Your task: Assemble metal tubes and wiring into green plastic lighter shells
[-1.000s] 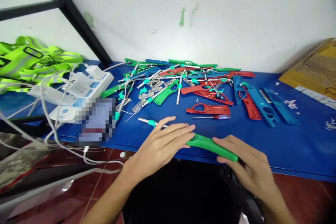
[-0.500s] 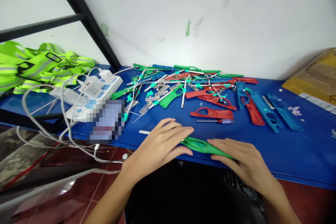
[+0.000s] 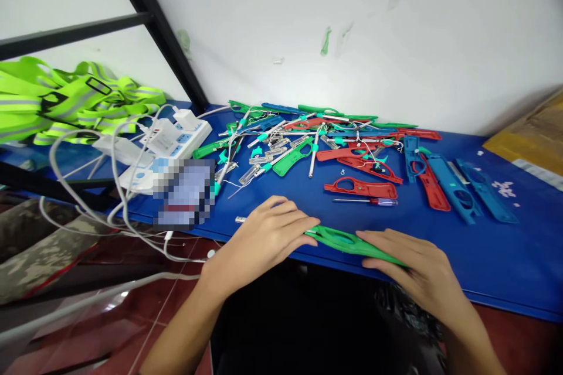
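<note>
A green long-neck lighter (image 3: 341, 240) lies level between my two hands over the table's front edge. My left hand (image 3: 268, 240) pinches its nozzle end, and the metal tip pokes out on the far left of that hand. My right hand (image 3: 413, 255) grips the handle end between thumb and fingers. The lighter's trigger opening shows between the hands. Just beyond them lie a red lighter half-shell (image 3: 360, 188) and a screwdriver (image 3: 365, 201) with a clear purple-red handle.
A heap of lighter shells, metal tubes and clear fuel tanks (image 3: 248, 174) spreads along the wall. Blue half-shells (image 3: 453, 186) lie at right, near a cardboard box (image 3: 528, 129). At left are a power strip (image 3: 193, 140), cables, a phone (image 3: 185, 196) and yellow-green reflective straps (image 3: 65, 105).
My left fingertips have closed in on the lighter's nozzle end. Both hands keep hold of the lighter, and the view has shifted slightly.
</note>
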{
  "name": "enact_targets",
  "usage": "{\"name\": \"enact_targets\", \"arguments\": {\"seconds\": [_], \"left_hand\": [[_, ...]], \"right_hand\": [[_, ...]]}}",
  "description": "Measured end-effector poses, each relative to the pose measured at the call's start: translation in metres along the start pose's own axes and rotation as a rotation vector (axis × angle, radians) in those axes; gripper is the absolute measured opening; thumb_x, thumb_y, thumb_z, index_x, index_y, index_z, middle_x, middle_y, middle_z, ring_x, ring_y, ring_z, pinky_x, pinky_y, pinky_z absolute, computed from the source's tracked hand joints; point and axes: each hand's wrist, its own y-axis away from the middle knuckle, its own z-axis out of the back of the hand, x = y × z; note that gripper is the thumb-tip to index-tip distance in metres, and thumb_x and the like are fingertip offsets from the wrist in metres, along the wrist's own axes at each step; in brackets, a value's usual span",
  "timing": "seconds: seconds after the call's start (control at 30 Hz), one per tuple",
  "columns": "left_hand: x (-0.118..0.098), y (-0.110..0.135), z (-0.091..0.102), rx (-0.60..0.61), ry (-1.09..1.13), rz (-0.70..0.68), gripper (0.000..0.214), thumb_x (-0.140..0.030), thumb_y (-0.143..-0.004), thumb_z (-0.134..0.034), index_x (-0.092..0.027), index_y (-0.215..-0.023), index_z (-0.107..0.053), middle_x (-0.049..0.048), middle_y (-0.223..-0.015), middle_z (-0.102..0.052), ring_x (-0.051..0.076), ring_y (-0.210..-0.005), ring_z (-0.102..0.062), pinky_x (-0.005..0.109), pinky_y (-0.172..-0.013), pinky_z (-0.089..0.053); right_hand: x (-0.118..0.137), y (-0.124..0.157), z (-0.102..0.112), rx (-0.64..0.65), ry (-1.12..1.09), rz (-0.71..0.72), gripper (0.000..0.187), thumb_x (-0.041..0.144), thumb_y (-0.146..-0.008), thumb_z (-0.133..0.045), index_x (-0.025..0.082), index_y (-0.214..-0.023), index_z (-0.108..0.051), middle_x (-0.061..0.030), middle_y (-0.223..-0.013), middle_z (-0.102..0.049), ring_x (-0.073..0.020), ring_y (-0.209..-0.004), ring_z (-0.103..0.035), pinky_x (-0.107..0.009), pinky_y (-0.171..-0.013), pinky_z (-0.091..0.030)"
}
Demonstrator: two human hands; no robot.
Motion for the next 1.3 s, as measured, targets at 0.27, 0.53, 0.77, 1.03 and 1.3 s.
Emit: {"name": "enact_targets", "arguments": {"seconds": [0.27, 0.53, 0.77, 1.03, 1.3], "left_hand": [[-0.003, -0.004, -0.009, 0.072, -0.041, 0.006, 0.025, -0.025, -0.115, -0.055, -0.012, -0.129, -0.071, 0.0075, -0.108, -0.08, 0.024, -0.096, -0.076, 0.038, -0.081, -0.064], [0.01, -0.004, -0.023, 0.017, -0.14, -0.052, 0.034, -0.017, -0.111, -0.06, -0.007, -0.143, -0.064, 0.0143, -0.125, -0.079, 0.03, -0.111, -0.073, 0.048, -0.096, -0.066], [0.005, 0.005, -0.028, 0.032, -0.066, 0.113, 0.037, -0.013, -0.112, -0.055, -0.016, -0.149, -0.062, 0.0146, -0.14, -0.071, 0.031, -0.125, -0.068, 0.053, -0.106, -0.06], [-0.001, 0.004, -0.025, -0.014, 0.175, 0.248, 0.018, -0.02, -0.113, -0.06, -0.021, -0.126, -0.073, 0.0058, -0.129, -0.074, 0.023, -0.113, -0.065, 0.041, -0.101, -0.051], [-0.002, 0.01, -0.025, -0.074, 0.04, 0.261, 0.02, -0.023, -0.113, -0.062, -0.019, -0.13, -0.071, 0.0075, -0.126, -0.077, 0.025, -0.11, -0.064, 0.039, -0.093, -0.044]], "right_hand": [[0.007, -0.008, 0.001, 0.004, -0.025, -0.011, 0.037, 0.031, -0.11, -0.067, 0.026, -0.146, -0.068, -0.0044, -0.127, -0.083, -0.0179, -0.107, -0.081, -0.028, -0.092, -0.067], [0.005, -0.012, -0.003, -0.011, 0.101, -0.023, 0.035, 0.026, -0.113, -0.062, 0.026, -0.148, -0.066, -0.0049, -0.132, -0.081, -0.0208, -0.111, -0.078, -0.041, -0.105, -0.061], [0.006, -0.013, -0.006, 0.038, 0.217, -0.067, 0.042, 0.026, -0.115, -0.057, 0.028, -0.157, -0.06, -0.0097, -0.141, -0.072, -0.0257, -0.12, -0.069, -0.044, -0.1, -0.057], [0.019, -0.032, -0.014, 0.077, 0.221, -0.001, 0.038, 0.044, -0.116, -0.055, 0.021, -0.144, -0.066, -0.0067, -0.133, -0.079, -0.0247, -0.118, -0.07, -0.041, -0.103, -0.053], [0.025, -0.025, -0.023, 0.016, 0.228, 0.024, 0.034, 0.018, -0.108, -0.069, 0.018, -0.142, -0.07, -0.0053, -0.13, -0.081, -0.0253, -0.12, -0.068, -0.042, -0.109, -0.051]]}}
